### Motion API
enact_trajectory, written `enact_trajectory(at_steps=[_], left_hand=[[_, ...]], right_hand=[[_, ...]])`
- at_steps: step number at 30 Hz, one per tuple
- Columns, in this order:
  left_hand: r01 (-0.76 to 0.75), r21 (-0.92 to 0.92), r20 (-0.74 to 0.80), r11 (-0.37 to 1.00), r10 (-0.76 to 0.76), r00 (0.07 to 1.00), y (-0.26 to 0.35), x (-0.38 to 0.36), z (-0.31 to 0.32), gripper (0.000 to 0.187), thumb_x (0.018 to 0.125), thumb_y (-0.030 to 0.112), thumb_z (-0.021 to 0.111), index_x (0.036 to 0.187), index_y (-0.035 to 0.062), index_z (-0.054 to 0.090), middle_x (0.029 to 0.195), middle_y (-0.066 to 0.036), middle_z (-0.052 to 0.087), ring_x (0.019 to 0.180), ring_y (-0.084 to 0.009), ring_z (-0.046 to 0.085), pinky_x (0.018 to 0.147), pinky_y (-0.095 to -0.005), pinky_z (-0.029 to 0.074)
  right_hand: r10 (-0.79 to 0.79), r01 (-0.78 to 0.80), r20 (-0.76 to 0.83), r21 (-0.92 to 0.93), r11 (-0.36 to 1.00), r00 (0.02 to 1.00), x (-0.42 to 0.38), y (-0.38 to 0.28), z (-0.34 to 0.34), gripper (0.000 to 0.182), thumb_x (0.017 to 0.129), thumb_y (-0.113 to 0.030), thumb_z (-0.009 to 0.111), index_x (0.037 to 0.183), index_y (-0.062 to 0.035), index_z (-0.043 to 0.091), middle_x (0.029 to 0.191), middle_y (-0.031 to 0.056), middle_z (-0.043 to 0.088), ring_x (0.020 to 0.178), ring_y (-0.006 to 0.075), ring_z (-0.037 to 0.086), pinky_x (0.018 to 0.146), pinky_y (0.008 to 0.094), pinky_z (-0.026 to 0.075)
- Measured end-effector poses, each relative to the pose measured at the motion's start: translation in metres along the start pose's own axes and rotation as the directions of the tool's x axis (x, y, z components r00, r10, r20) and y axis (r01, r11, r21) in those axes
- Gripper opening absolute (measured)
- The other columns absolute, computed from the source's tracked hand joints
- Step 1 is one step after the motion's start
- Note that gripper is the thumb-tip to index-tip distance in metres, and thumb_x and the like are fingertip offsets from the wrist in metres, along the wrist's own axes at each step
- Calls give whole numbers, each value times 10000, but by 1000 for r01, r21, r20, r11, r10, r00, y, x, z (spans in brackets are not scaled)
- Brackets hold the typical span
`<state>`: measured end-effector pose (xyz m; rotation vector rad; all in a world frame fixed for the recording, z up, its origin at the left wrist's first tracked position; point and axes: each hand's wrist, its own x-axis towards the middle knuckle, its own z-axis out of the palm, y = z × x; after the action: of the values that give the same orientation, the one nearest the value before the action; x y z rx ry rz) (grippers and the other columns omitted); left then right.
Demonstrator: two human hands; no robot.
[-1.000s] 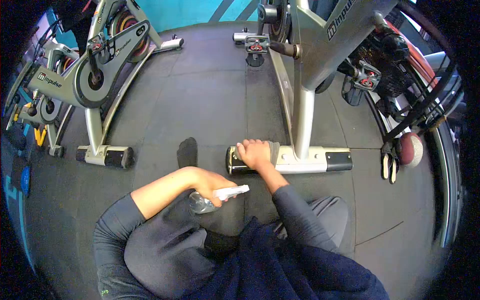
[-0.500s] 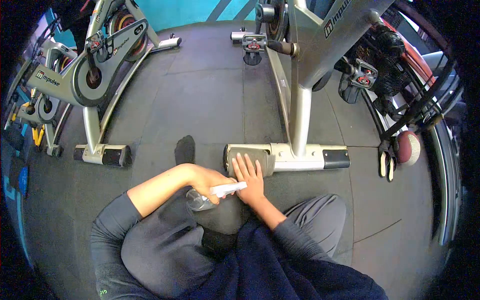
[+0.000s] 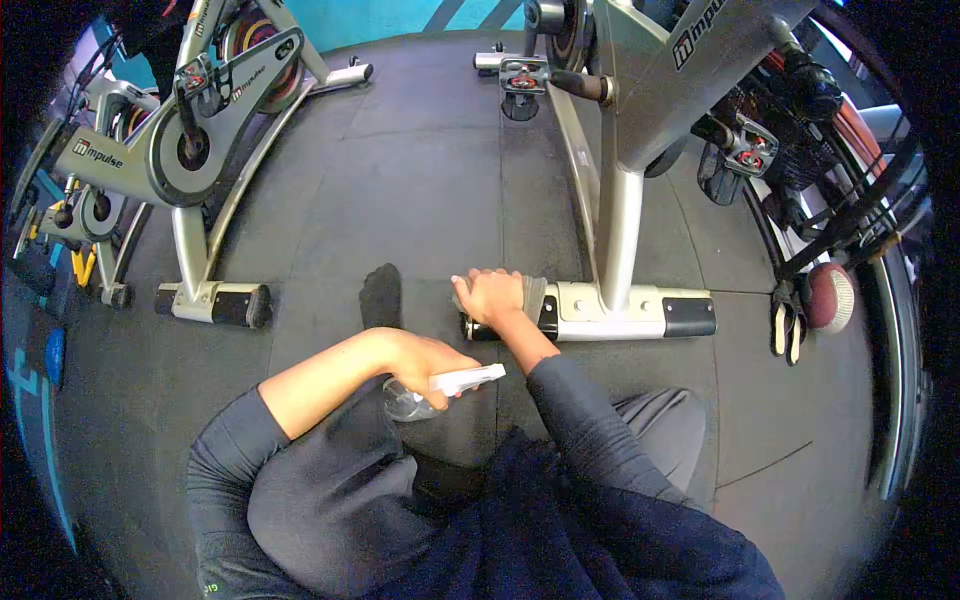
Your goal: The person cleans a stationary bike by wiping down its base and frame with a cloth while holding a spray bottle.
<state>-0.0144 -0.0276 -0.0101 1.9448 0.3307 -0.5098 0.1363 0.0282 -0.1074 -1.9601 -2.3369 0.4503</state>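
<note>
My left hand (image 3: 428,360) is closed around a spray bottle (image 3: 406,402) with a clear body and a white spray head pointing right. It holds the bottle low over the floor, between my legs. Farther forward, my right hand (image 3: 492,297) presses a grey cloth (image 3: 536,293) over the left end of the exercise bike's rear base bar (image 3: 610,320). Its fingers curl over the far side of the bar, so the fingertips are mostly hidden. Part of the cloth shows to the right of the hand.
Another exercise bike (image 3: 120,165) stands at the left. The near bike's pedal (image 3: 750,150) juts out at the right. A maroon and cream ball (image 3: 830,298) and a pair of black-and-cream items (image 3: 787,325) lie right of the base. My socked foot (image 3: 381,295) rests on the dark mat floor.
My right hand has gone from lying flat on the cloth to curling over the far side of the bar, slightly forward. The left hand keeps its hold on the bottle. The view has shifted slightly.
</note>
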Motion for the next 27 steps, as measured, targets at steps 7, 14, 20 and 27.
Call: enact_trajectory(at_steps=[7, 14, 20, 27], left_hand=[[-102, 16, -37, 995, 102, 994, -7, 5, 1, 573, 769, 193, 676, 1255, 22, 425, 1081, -118, 610, 1013, -229, 591, 876, -357, 469], [-33, -38, -29, 999, 32, 999, -1, -1, -2, 586, 771, 193, 680, 1269, 27, 418, 1079, -108, 594, 1014, -212, 579, 871, -349, 468], [-78, -38, -16, 996, 77, 997, -2, 1, -2, 557, 773, 194, 682, 1244, 29, 432, 1080, -105, 589, 1014, -206, 573, 864, -345, 471], [-29, -61, 3, 998, 29, 1000, 0, 3, -2, 544, 766, 184, 682, 1235, 47, 444, 1090, -103, 590, 1010, -205, 575, 858, -343, 473]], right_hand=[[-171, 152, -395, -81, 985, 903, -59, 10, 35, 575, 902, -455, 417, 1357, -103, 417, 1397, 89, 415, 1299, 269, 357, 1077, 520, 190], [-186, 138, -396, -148, 979, 899, -139, 47, 52, 637, 861, -448, 505, 1417, -182, 343, 1506, 27, 254, 1391, 212, 215, 1114, 451, 157], [-124, 92, -492, -87, 992, 862, -110, 48, 36, 595, 884, -433, 480, 1405, -173, 362, 1476, 59, 308, 1365, 241, 265, 1108, 476, 164], [-11, 8, -102, -33, 999, 995, -19, 68, -20, 584, 921, -521, 294, 1189, -105, 604, 1190, 115, 606, 1175, 286, 515, 1035, 492, 282]])
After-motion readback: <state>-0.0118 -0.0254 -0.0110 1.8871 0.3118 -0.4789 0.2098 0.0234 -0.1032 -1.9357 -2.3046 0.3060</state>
